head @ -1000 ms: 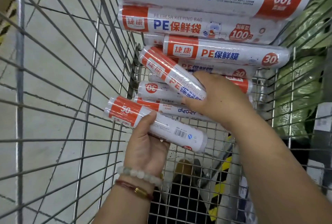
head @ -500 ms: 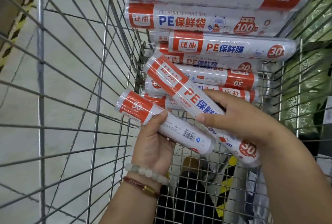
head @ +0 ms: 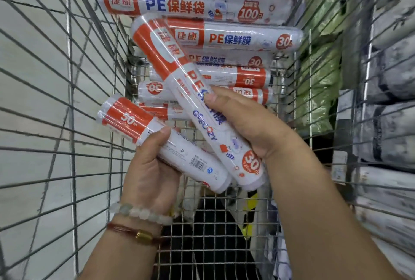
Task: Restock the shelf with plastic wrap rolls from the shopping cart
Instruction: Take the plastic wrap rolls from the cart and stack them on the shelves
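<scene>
Now left hand (head: 149,174) grips "50m" roll (head: 161,142); right hand (head: 253,126) grips "GEOOZY" roll (head: 190,90).

Single head-worn wide-angle view, looking forward and steeply down into a wire shopping cart (head: 71,122), close over both hands at lower centre of the frame, cart walls bowing at left and right edges, no second view

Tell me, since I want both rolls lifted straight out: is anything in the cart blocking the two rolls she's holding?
Nothing visible does. The left hand grips the 50 m roll and the right hand grips the 30 m roll, both raised above the stacked rolls. The cart's wire walls stand to the sides. The shelf is not in view.
</scene>
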